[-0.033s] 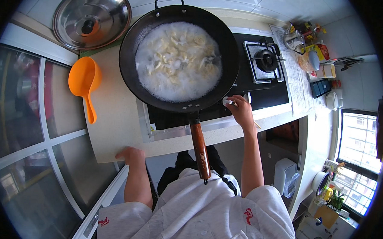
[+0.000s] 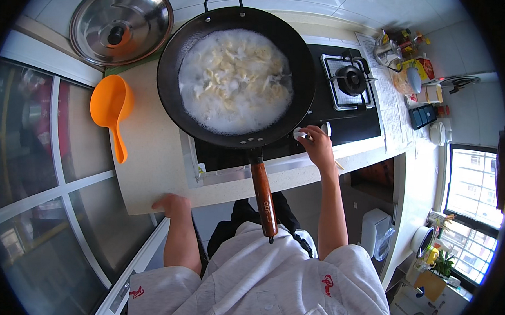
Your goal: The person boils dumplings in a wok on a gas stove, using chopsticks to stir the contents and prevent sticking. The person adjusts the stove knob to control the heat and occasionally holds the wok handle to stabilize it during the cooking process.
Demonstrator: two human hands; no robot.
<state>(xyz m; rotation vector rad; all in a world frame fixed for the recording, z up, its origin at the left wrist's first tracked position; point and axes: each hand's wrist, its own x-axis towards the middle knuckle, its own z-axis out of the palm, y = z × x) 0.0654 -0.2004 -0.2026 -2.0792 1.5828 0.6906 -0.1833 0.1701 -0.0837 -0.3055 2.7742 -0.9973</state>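
My right hand [image 2: 319, 146] is closed on a white stove knob [image 2: 300, 133] at the front of the black gas hob [image 2: 344, 128]. A thin pale stick [image 2: 339, 164] shows beside that wrist; whether the hand holds it I cannot tell. My left hand [image 2: 173, 203] rests at the counter's front edge, holding nothing visible, a finger stretched left and the others mostly hidden. A large black wok [image 2: 304, 81] sits on the left burner, its brown wooden handle [image 2: 263, 197] pointing toward me. In it, pale dumplings [image 2: 236, 72] float in white, foamy water.
An orange ladle-shaped scoop [image 2: 112, 102] lies on the counter left of the wok. Behind it stands a steel lid [image 2: 140, 23] with a black knob. The right burner [image 2: 351, 80] has a metal grate. Jars, bottles and packets [image 2: 413, 80] line the right wall.
Both hands keep their places. Only the foam and dumplings in the wok have shifted slightly.
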